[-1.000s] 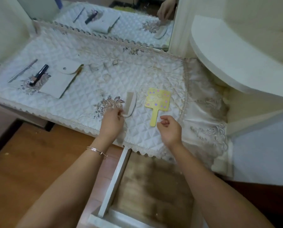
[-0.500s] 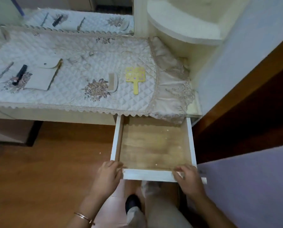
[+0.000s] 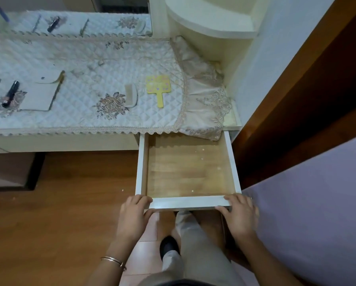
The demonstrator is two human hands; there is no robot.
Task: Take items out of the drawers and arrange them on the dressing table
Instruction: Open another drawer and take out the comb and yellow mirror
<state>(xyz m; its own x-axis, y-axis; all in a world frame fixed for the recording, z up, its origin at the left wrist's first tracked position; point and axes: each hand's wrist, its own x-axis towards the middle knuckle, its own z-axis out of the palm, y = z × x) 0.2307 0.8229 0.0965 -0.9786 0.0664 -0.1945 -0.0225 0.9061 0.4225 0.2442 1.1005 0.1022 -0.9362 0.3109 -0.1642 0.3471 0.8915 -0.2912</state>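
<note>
Under the quilted white bench, the open white wooden drawer runs lengthwise toward the person; left grip and right grip clasp its front corners.

The dressing table is covered by a quilted white cloth with lace edging. On the cloth lies a yellow hand mirror; a pale comb lies just left of the mirror, a white pouch well left of it, and a black tube farther left still
</note>
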